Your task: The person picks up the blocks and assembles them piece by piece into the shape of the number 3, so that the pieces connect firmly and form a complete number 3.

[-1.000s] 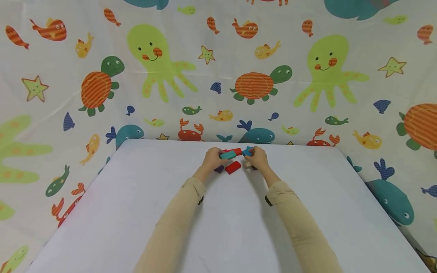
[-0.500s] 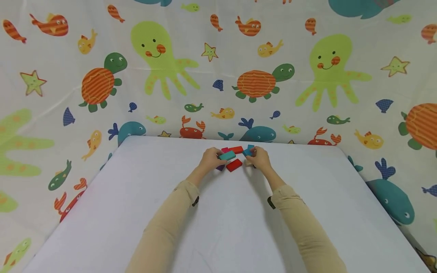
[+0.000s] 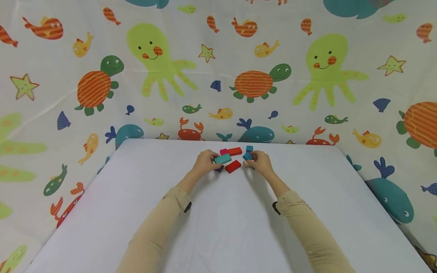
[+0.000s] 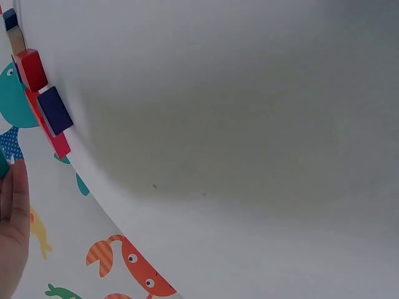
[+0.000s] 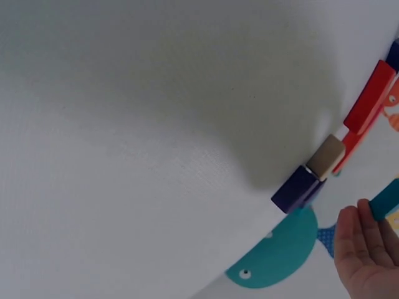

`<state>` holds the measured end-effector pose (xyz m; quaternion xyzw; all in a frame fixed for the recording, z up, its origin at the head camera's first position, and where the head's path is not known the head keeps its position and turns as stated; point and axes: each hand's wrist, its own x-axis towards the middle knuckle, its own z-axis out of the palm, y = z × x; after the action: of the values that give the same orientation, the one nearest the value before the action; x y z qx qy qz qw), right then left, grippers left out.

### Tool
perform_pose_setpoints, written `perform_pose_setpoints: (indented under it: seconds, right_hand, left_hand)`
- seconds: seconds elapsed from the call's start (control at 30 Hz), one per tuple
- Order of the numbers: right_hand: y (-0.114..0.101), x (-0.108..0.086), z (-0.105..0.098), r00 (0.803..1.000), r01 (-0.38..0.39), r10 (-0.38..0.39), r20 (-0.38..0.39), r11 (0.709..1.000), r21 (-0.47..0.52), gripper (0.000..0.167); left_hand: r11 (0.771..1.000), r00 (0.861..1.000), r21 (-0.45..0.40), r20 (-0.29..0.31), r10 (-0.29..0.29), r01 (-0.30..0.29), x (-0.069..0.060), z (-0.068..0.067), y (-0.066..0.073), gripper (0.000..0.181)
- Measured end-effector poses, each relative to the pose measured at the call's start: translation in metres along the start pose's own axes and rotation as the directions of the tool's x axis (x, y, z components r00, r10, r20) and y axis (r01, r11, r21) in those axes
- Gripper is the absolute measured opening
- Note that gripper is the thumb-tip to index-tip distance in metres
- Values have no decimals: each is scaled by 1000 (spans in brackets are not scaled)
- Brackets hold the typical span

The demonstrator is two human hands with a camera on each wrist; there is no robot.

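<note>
After the teal block (image 3: pixel 223 159), pinched in the left hand (image 3: pixel 203 163), had been carried toward eight o'clock and the blue block (image 3: pixel 247 156), pinched in the right hand (image 3: pixel 262 163), toward six, the pink block (image 3: pixel 223 152) and far red block (image 3: pixel 235 151) were left less covered, though neither pinched piece was judged set down. From the near red block (image 3: pixel 233 167), the teal, oblong and plain, was held at ten o'clock, the blue, darker and partly hidden, at two.

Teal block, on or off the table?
Off: the left wrist view shows the left hand holding the teal block against the backdrop.
</note>
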<state>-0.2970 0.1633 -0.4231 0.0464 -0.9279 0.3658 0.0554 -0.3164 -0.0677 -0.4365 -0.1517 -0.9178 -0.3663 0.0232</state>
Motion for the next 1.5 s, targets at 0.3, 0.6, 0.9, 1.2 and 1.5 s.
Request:
perform_pose_setpoints:
  seconds: [0.3, 0.6, 0.9, 1.2, 1.5]
  right_hand:
    - [-1, -7, -2, 999, -5, 4, 36, 1000, 19, 38]
    - [3, -19, -9, 992, 110, -110, 63, 994, -10, 33]
    - [3, -28, -17, 978, 185, -180, 102, 982, -32, 34]
    - [4, -35, -19, 956, 249, -235, 175, 966, -62, 35]
    - [2, -46, -12, 929, 310, -284, 237, 947, -79, 41]
  left_hand:
    - [999, 999, 29, 40, 33, -34, -10, -3, 3, 34]
    - [991, 990, 71, 94, 108, -115, -22, -6, 5, 32]
    - [991, 983, 58, 148, 113, -123, -30, -8, 10, 34]
    - [987, 971, 54, 192, 141, -154, -38, -4, 10, 34]
    - [982, 962, 82, 229, 146, -168, -44, -2, 9, 32]
